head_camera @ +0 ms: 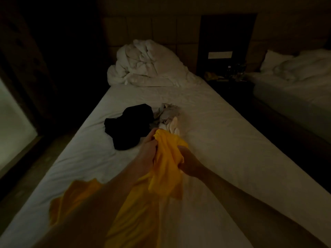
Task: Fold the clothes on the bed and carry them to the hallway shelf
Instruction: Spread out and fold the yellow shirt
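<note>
Dim light fills the room, and the bed (223, 140) in front of you is the main work surface, its white sheet bare along the right side; a second bed (295, 90) stands off to your right across a dark gap, so that makes two beds. One bundled white duvet (143, 63) is heaped at the head end of yours. Three clothing items show: the yellow garment (166, 167) draped from your hands down over the near edge, one black garment (129, 126) crumpled mid-bed to the left, and one pale garment (167, 113) bunched just beyond your hands, possibly more than a single piece, too dark to tell. Your left hand (149, 149) has its fingers curled around a gathered part of the yellow cloth, and your right hand (186, 162) grips the same bunch from the other side, the two hands close together. To do this step well, you would likely want to spread your hands apart along one hem, shake the fabric flat over the open sheet, and find the seams before you make a first fold, since folding a bunched wad will trap creases.
</note>
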`<state>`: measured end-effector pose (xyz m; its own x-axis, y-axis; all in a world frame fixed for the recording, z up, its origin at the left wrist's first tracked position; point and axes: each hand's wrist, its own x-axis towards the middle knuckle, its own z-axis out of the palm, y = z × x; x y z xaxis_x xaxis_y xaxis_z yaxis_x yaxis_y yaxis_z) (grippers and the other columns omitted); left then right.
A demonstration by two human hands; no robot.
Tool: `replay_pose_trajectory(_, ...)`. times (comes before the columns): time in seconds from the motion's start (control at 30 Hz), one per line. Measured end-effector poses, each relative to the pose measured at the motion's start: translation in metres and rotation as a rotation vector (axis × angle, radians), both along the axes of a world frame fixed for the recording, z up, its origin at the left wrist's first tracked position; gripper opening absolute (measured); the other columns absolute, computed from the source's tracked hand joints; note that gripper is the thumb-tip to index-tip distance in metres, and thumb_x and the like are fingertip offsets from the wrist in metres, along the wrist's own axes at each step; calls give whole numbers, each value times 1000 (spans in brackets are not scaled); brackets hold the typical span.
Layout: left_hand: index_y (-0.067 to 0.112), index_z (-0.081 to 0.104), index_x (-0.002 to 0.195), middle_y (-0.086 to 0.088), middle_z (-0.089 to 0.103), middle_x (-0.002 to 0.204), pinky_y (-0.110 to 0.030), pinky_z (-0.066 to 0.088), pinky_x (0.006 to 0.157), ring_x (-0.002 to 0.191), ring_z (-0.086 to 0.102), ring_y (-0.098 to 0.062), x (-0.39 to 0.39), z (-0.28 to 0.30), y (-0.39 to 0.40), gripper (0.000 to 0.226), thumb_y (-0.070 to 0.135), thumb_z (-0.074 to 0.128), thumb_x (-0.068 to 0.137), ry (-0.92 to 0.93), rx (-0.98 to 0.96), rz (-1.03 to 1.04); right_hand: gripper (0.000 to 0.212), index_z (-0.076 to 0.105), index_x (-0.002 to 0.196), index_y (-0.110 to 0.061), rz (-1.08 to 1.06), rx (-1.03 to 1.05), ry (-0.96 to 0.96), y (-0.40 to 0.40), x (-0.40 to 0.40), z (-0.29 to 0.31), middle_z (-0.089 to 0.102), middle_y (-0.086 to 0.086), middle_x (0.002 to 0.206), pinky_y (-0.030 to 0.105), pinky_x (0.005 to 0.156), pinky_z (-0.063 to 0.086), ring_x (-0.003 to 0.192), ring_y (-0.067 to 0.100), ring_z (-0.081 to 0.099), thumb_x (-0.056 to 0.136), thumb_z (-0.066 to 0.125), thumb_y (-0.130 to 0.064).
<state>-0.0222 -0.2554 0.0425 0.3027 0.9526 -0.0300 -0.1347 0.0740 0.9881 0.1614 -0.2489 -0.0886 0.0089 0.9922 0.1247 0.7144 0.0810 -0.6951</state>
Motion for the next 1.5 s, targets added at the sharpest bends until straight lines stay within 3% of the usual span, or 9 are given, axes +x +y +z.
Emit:
replay_pose_trajectory(0.2,14,58,88,-9,56,78,-31,49,63,71,54,-21,-49,-1,-31,30,-4,35,96,46,37,166,9,55,81,-26,-36,6,317,-76,-22,63,61,-1,73,30,60,43,66,10,55,84,53,-18)
replay_pose_trajectory(0.37,9,56,110,-9,59,88,-39,46,65,81,56,-28,-82,-12,-22,29,-5,49,86,482,331,392,24,64,75,-16,-56,-67,432,-110,-12,123,61,0,71,28,64,46,64,9,57,96,53,-10)
replay_pose_trajectory(0.53,31,62,96,-8,57,114,-29,39,83,107,54,-23,-73,-25,-26,24,22,61,74,812,632,85,32,66,78,-9,-52,-356,591,-138,2,156,70,3,66,31,64,51,60,15,66,100,45,-18)
replay_pose_trajectory(0.67,39,61,98,4,48,127,-42,32,105,123,43,-15,-47,-22,-68,41,12,61,66,735,597,-23,30,63,75,-7,-172,-443,615,-145,9,148,62,15,75,37,68,49,64,27,59,96,48,-21)
replay_pose_trajectory(0.83,19,52,123,4,45,120,-13,39,87,108,47,-4,3,-29,-114,65,56,51,71,635,647,-421,24,65,79,-7,-238,-463,636,-143,4,129,62,14,71,45,77,47,70,30,57,93,51,-21)
replay_pose_trajectory(0.97,15,55,115,1,52,112,-31,53,75,96,59,-14,18,-43,-109,50,39,73,76,698,671,-285,38,67,93,-7,-97,-610,862,-150,13,127,68,13,88,38,78,55,84,27,65,93,57,-43)
replay_pose_trajectory(1.07,11,61,89,0,60,82,-22,46,64,73,58,-15,15,-40,-100,14,-1,57,85,689,594,-104,55,64,121,-6,19,-576,734,-157,23,128,67,9,114,37,86,57,103,23,66,83,73,-45)
replay_pose_trajectory(1.2,10,52,72,0,54,65,-23,38,57,60,50,-12,11,-34,-93,22,2,50,93,605,442,32,86,25,152,-23,6,-507,327,-159,19,114,54,6,125,36,81,55,108,25,59,82,75,-9)
replay_pose_trajectory(1.5,12,58,98,-5,64,85,-38,53,66,75,64,-20,-6,-3,-87,24,22,74,83,514,461,-24,24,58,105,-14,-254,35,16,-155,24,118,61,13,99,27,60,39,72,17,52,98,37,-4)
